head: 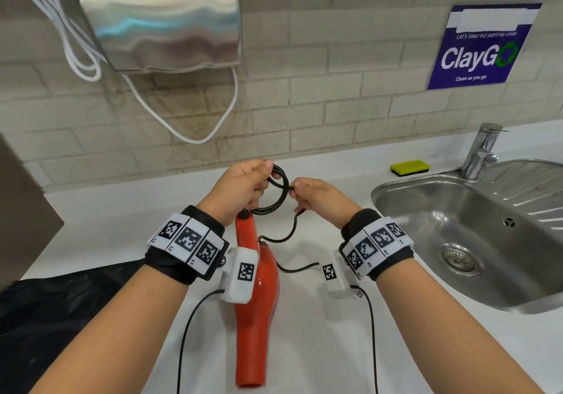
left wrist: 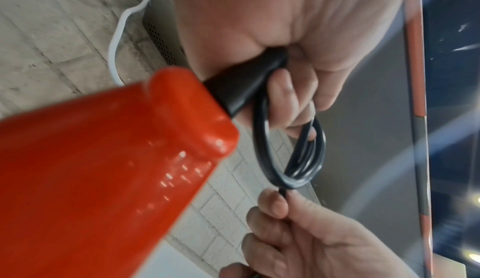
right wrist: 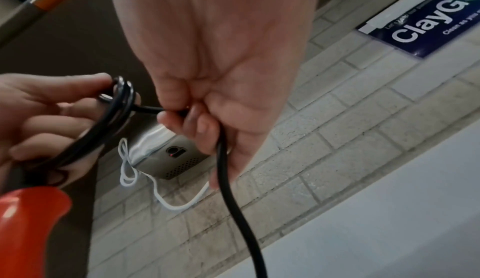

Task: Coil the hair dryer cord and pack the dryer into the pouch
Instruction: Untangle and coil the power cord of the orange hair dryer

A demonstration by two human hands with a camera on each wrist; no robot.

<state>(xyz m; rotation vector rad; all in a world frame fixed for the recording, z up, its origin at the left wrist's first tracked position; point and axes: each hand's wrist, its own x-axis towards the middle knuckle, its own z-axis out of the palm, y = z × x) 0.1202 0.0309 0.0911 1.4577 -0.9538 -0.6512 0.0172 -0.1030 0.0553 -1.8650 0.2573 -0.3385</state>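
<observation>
An orange hair dryer [head: 256,311] hangs nozzle-down over the white counter [head: 304,348], its handle end up under my left hand [head: 243,186]. The left hand grips several loops of the black cord [head: 280,192] together with the cord's stiff collar [left wrist: 241,89] at the handle. My right hand [head: 313,198] pinches the cord [right wrist: 226,171] just beside the coil, and the loose tail hangs down from it past the dryer [right wrist: 26,231]. A dark pouch [head: 61,308] lies flat at the left on the counter. The coil [left wrist: 293,153] shows clearly in the left wrist view.
A steel sink [head: 475,235] with a tap [head: 481,149] sits to the right, a yellow sponge [head: 409,168] behind it. A metal hand dryer [head: 158,18] with white cables [head: 182,119] hangs on the brick wall. A blue sign [head: 481,46] is at upper right.
</observation>
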